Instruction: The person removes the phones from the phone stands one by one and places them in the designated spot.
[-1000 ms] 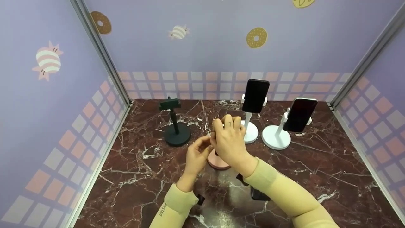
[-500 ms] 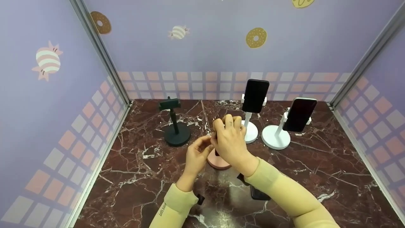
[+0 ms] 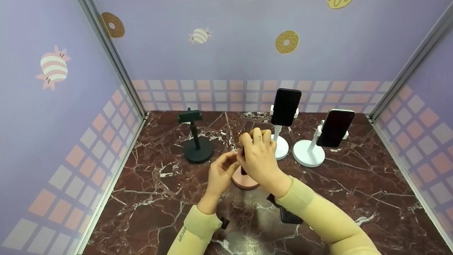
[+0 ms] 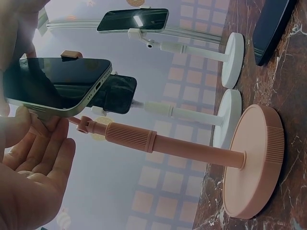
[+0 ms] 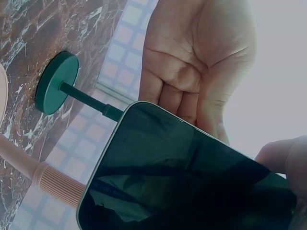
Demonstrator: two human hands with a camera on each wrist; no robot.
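Head view: right hand (image 3: 260,161) still grips the phone (image 4: 57,86) over the pink stand (image 3: 244,180), barely shifted; left hand (image 3: 221,175) steadies it, fingers relaxed.

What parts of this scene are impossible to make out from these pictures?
- Head view: the right hand covers the phone and the top of the pink stand.
- Left wrist view: whether the stand's clamp actually grips the phone; the phone hides it.
- Head view: a dark object lying on the table, half covered by the right sleeve.
- Right wrist view: the left hand is washed out by glare.
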